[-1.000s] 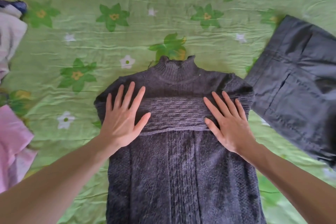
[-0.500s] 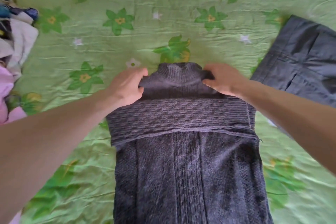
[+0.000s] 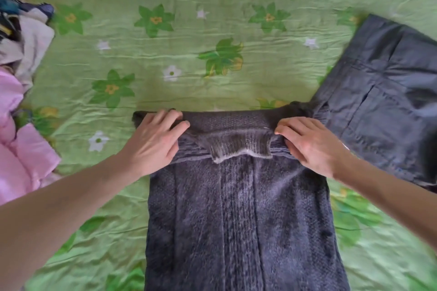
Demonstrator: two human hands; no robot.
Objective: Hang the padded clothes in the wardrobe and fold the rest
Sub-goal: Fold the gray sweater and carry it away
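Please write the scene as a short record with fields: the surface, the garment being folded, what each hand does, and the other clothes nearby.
surface: green floral bedsheet
garment in work: dark knitted sweater, lying flat, top part with the collar folded down toward the person
left hand: grips the folded top edge at the left side
right hand: grips the folded top edge at the right side
right of sweater: dark grey trousers, laid on the sheet
left edge: pink garment, and a pile of mixed clothes behind it
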